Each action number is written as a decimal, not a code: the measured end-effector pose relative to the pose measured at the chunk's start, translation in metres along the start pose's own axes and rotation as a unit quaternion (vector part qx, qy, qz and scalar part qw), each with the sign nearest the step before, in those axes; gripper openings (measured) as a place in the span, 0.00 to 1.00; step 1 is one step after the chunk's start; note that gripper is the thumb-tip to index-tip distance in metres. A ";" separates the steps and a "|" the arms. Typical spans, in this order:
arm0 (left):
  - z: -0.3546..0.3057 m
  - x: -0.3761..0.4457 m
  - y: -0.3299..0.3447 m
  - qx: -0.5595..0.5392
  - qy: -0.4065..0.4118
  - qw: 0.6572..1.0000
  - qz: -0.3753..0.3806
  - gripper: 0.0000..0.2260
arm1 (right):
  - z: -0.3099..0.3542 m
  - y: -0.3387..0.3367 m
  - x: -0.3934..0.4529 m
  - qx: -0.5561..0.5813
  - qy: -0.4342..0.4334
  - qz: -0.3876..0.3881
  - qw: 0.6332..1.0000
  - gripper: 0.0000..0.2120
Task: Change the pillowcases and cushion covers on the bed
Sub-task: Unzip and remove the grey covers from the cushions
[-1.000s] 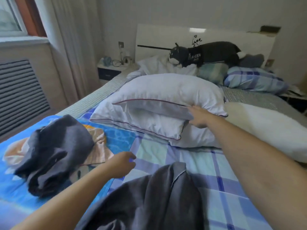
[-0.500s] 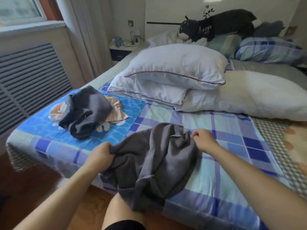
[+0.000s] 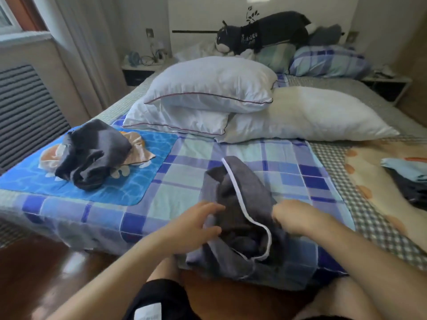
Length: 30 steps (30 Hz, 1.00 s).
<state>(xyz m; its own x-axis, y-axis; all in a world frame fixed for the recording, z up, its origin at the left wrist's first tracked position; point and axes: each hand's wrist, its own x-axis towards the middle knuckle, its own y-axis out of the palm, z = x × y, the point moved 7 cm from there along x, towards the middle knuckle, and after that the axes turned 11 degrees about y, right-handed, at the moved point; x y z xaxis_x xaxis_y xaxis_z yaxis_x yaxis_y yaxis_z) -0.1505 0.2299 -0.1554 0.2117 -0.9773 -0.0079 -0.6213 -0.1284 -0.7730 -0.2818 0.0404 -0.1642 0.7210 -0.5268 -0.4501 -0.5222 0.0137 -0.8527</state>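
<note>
Since a moment ago both hands have spread the grey pillowcase [image 3: 240, 218] open at the bed's [image 3: 184, 195] near edge; left hand [image 3: 198, 224] and right hand [image 3: 292, 218] grip its sides.

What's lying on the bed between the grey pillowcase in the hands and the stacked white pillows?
Nothing: the head view shows only bare blue plaid sheet between the grey pillowcase and the stacked white pillows.

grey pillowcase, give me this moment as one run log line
step: opening grey pillowcase | left hand: at its edge | right hand: gripping cloth | bare pillows: stacked, uncovered
</note>
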 end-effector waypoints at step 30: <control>0.091 0.045 -0.145 -0.602 -0.100 0.517 -0.600 0.07 | -0.221 0.071 -0.032 0.612 0.410 -0.283 0.614 0.12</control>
<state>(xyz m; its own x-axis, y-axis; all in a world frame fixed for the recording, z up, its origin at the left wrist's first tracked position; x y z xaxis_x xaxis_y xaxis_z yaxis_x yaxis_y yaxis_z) 0.0178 0.2200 -0.1018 0.9891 -0.0497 -0.1384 0.0541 -0.7521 0.6568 -0.4425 -0.1299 -0.1520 -0.1045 -0.9856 -0.1328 0.8024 -0.0047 -0.5968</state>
